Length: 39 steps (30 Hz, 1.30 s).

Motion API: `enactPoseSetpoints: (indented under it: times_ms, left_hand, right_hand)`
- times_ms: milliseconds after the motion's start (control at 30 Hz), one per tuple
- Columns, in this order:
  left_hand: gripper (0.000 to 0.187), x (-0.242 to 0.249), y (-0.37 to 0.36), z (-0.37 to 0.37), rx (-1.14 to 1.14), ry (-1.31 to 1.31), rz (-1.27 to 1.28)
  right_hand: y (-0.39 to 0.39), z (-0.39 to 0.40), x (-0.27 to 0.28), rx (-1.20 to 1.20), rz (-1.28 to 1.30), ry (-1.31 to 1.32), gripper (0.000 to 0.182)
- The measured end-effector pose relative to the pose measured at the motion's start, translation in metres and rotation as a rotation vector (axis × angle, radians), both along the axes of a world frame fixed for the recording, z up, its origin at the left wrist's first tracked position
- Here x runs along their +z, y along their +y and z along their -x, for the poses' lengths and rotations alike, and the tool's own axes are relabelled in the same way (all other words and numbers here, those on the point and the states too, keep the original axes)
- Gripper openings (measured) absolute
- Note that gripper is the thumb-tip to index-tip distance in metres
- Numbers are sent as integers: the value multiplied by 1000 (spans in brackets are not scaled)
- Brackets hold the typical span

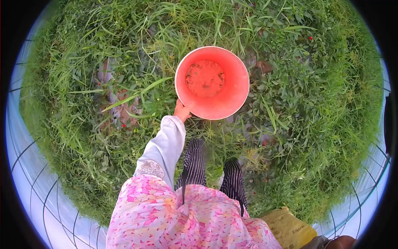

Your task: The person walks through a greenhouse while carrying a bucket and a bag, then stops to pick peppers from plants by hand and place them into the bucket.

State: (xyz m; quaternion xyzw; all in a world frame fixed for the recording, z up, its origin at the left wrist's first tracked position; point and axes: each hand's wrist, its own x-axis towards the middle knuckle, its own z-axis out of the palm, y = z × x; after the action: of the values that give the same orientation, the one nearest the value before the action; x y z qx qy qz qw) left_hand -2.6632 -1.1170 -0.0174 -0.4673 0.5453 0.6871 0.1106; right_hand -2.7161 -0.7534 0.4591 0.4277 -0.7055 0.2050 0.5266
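Note:
My left hand [182,111] grips the near-left rim of a red bucket [236,89], fingers closed over its edge. The bucket is held out in front of me with its mouth facing up, and small dark bits of debris lie on its bottom. At the lower right edge, only a part of my right hand [342,242] shows beside a grey sleeve. Its fingers are cut off by the frame. Close to that sleeve is a yellow printed bag [290,226], partly hidden behind my pink floral clothing.
Tall grass [199,18] and leafy pepper-like plants [294,95] surround me, with a few small red fruits [310,37] among them. Patches of plastic film [111,81] show on the ground. Curved translucent sheeting with dark ribs [49,199] lines both sides.

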Motion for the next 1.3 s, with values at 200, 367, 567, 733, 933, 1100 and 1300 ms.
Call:
enactPoseSetpoints:
  times_ms: [200, 367, 567, 733, 933, 1100, 1300]
  left_hand:
    - [63, -4, -48, -22, -1264, -200, 821]
    - [46, -166, -71, -35, -1645, -261, 1597]
    - [32, -80, -78, -17, -2112, -591, 1465]
    - [26, -39, -99, -23, -1690, -444, 1266]
    - [36, 18, -122, -54, -1605, -404, 1264]
    - [31, 45, -148, -70, -1357, -509, 1231]
    - [46, 93, -147, -60, -1346, -329, 1314]
  right_hand:
    - [-16, 10, -8, -30, -34, -28, 51]
    - [-33, 14, -22, -27, -46, -40, 52]
    - [-48, 13, -22, -41, -66, -48, 53]
    - [-56, 9, -12, -46, -56, -43, 54]
    - [-64, 4, -1, -51, -34, -29, 55]
    - [-68, -1, 8, -57, -26, -24, 56]
    - [-73, -3, 15, -50, -15, -24, 57]
